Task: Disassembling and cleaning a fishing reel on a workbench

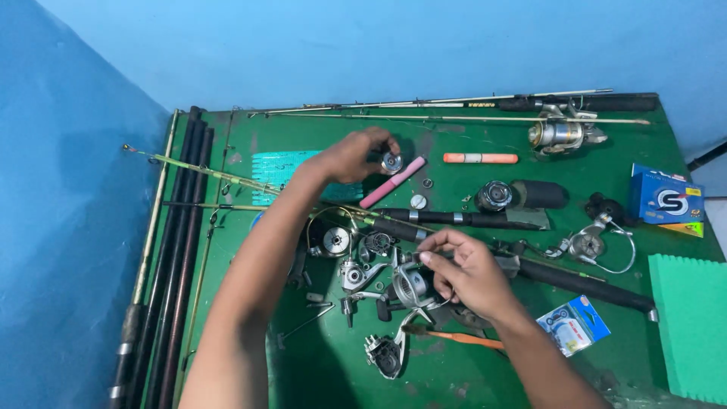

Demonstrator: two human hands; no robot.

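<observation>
left hand (350,155) grip clenched on small round silver metal reel part (391,162), held above green desk (318,363) nr pink cylindrical stick (392,182); right hand (466,273) fingers pinched on a tiny part, can't tell what, just over silver spinning reel body (413,286) at desk centre; orange-handled brush (454,338) below; dark rods (170,250) along left edge.

A fishing tackle repair bench in a small workshop corner

A green worktable (454,144) fills the frame, pushed against bright blue walls (76,189). Fishing rods (170,250) lie bundled along its left edge, another rod with a spinning reel (560,132) runs along the top, and dismantled reel parts (379,265) are scattered across the centre, with a small blue box (666,198) at right.
</observation>
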